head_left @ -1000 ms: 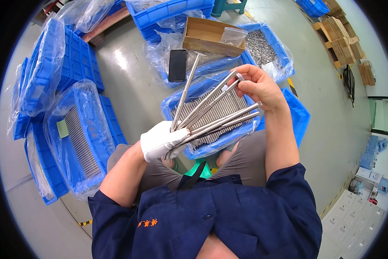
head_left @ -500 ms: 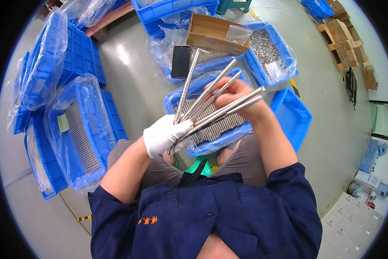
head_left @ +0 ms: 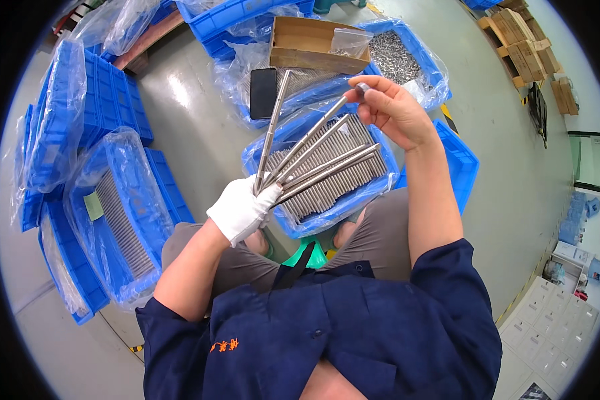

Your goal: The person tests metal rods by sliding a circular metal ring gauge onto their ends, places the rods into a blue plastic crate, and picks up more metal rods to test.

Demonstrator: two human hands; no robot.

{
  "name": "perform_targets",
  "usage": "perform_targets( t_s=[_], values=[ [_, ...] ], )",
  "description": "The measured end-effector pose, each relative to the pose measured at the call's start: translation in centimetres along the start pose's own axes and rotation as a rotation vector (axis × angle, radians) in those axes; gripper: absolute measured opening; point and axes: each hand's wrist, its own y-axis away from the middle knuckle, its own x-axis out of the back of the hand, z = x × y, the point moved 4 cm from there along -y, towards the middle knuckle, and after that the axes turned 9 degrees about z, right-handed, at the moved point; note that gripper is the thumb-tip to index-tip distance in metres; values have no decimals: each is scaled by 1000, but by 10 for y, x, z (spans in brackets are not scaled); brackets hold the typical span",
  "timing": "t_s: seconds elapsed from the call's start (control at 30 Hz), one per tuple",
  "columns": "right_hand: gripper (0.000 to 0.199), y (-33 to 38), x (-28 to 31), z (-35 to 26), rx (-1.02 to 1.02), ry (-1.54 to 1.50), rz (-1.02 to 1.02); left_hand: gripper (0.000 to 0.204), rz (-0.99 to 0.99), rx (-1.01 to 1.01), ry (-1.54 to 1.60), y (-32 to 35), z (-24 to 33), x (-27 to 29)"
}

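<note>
Single head-worn fisheye view, looking steeply down, close over lap and floor

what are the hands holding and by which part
The white-gloved left hand grips a fanned bundle of long silver metal rods by their lower ends. The bare right hand pinches the top end of one rod with its fingertips.

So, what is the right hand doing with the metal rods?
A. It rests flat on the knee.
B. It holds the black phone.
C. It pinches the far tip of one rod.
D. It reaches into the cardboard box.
C: the bare right hand pinches the top end of one rod, while the gloved left hand grips the fanned rods at their lower ends.
</note>
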Motion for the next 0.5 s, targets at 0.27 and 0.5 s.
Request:
perform_targets(
  t_s=[0.27,0.5],
  values=[
    [24,3,-14,7,-53,-5,-75,28,160,-251,-478,-6,1,1],
    [26,8,-23,5,-43,118,6,28,188,-263,-529,-8,-5,1]
  ],
)
